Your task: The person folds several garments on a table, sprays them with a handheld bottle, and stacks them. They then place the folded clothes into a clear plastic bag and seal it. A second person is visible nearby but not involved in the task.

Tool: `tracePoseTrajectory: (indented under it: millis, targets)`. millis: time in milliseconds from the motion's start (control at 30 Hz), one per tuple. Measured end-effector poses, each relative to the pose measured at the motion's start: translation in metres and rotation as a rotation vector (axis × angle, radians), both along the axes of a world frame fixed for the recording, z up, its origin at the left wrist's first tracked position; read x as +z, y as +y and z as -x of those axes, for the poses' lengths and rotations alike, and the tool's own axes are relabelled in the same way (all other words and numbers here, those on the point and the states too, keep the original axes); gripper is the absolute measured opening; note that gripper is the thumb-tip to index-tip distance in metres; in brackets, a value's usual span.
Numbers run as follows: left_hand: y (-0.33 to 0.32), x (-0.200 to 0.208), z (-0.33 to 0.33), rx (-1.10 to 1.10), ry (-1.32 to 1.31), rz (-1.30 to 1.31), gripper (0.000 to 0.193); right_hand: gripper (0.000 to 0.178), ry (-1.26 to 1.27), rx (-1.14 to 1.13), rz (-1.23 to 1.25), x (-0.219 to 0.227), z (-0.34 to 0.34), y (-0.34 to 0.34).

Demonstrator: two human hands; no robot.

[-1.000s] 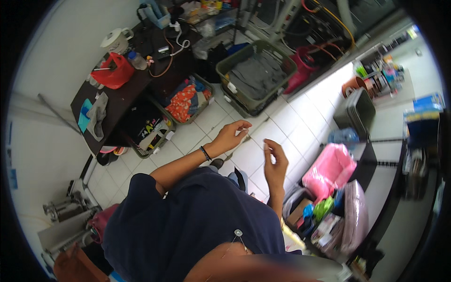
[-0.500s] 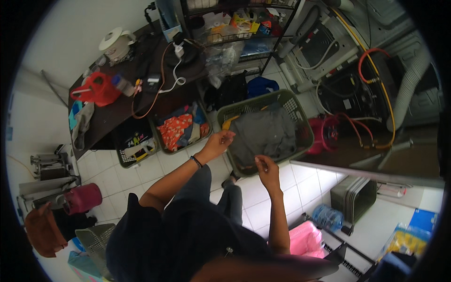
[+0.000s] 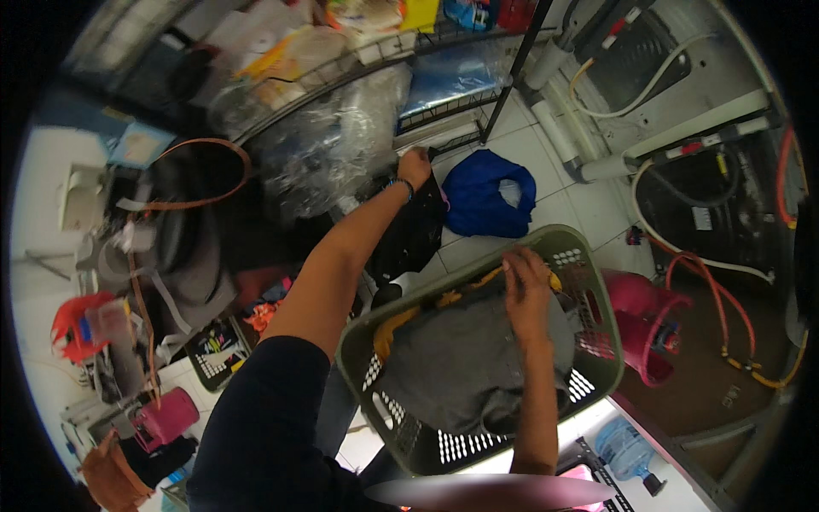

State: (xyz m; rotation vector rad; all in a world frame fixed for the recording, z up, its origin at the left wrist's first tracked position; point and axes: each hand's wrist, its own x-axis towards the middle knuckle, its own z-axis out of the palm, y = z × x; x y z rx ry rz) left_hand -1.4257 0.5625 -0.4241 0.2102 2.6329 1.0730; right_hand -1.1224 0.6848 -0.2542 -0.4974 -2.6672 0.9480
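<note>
My left hand (image 3: 415,168) reaches far forward, its fingers closed on the upper edge of a black cloth item (image 3: 411,237) that hangs down beside a blue cloth item (image 3: 488,194) on the floor. My right hand (image 3: 527,288) is over the far side of a green plastic laundry basket (image 3: 604,333), fingers loosely bent near its rim, with nothing visible in them. Inside the basket lies a dark grey garment (image 3: 465,363), with a yellow cloth (image 3: 394,331) showing along its far and left edges.
A wire rack (image 3: 341,60) with packages and clear plastic bags (image 3: 337,136) stands ahead. Hoses and a pink gas cylinder (image 3: 640,324) are to the right. A dark table with a red watering can (image 3: 81,328) is at left, another basket (image 3: 213,354) below. A water bottle (image 3: 627,448) lies lower right.
I have leaned forward and nearer the rack. My left hand has gone from over the basket to the black cloth item. My right hand has moved to the basket's far side.
</note>
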Motion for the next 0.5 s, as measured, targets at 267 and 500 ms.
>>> tracePoseTrajectory:
  millis: [267, 500]
  targets:
    - [0.017, -0.205, 0.158, -0.392, 0.092, 0.368, 0.059, 0.017, -0.109, 0.14, -0.241, -0.08, 0.053, 0.046]
    - [-0.009, -0.281, 0.237, -0.529, 0.409, 0.576, 0.074, 0.013, -0.084, 0.122, -0.203, -0.102, 0.041, 0.02]
